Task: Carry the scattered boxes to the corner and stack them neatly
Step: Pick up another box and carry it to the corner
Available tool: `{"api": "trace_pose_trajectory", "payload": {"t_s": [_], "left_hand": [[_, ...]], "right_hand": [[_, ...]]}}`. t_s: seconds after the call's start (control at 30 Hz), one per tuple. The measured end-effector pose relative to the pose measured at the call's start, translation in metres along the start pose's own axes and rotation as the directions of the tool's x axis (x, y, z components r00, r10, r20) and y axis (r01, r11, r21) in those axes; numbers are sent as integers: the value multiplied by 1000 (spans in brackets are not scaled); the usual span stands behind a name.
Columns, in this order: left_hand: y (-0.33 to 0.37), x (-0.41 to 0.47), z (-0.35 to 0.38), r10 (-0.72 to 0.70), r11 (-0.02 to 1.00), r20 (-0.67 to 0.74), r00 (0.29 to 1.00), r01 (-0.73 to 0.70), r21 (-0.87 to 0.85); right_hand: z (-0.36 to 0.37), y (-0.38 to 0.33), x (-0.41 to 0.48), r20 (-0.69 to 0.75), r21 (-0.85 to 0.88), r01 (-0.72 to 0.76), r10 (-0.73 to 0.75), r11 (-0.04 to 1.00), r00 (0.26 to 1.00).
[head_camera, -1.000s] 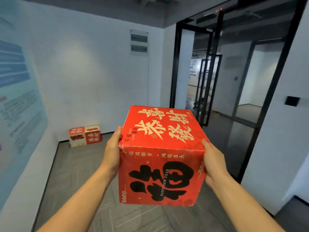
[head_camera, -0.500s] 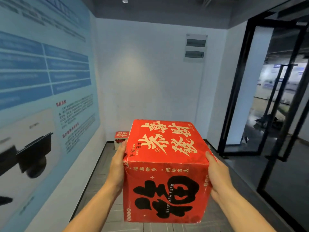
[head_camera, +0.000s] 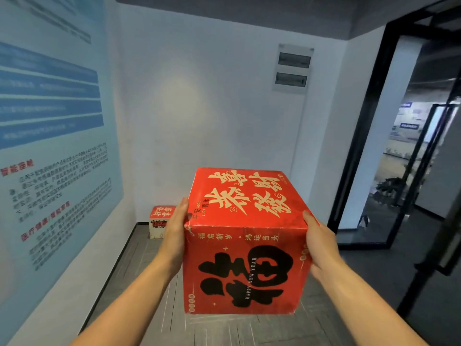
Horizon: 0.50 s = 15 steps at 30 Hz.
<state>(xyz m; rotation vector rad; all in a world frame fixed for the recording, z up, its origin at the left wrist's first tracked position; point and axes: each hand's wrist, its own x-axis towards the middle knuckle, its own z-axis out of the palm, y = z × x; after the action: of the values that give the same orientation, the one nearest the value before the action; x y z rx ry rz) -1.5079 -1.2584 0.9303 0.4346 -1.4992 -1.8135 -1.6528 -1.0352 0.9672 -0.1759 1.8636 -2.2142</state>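
Note:
I carry a large red box with gold and black lettering at chest height in the middle of the view. My left hand lies flat against its left side, thumb at the top edge. My right hand presses flat on its right side. A smaller red and white box stands on the floor in the far left corner, partly hidden behind my left hand.
A blue poster wall runs along the left. The white back wall carries a grey panel. Black-framed glass doors stand on the right. Grey plank floor leads towards the corner.
The view has swung left and moved closer to the corner; the corner box now sits just behind my left hand. Both hands hold the red box as before.

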Motion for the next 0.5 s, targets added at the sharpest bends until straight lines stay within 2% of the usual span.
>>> {"api": "trace_pose_trajectory", "payload": {"t_s": [0.23, 0.5], "left_hand": [[-51, 165, 43, -23, 1000, -49, 999, 24, 12], [-67, 339, 80, 24, 999, -97, 995, -20, 40]], "right_hand": [[46, 15, 195, 79, 25, -19, 17, 1000, 997], [116, -5, 389, 186, 31, -31, 24, 999, 982]]}}
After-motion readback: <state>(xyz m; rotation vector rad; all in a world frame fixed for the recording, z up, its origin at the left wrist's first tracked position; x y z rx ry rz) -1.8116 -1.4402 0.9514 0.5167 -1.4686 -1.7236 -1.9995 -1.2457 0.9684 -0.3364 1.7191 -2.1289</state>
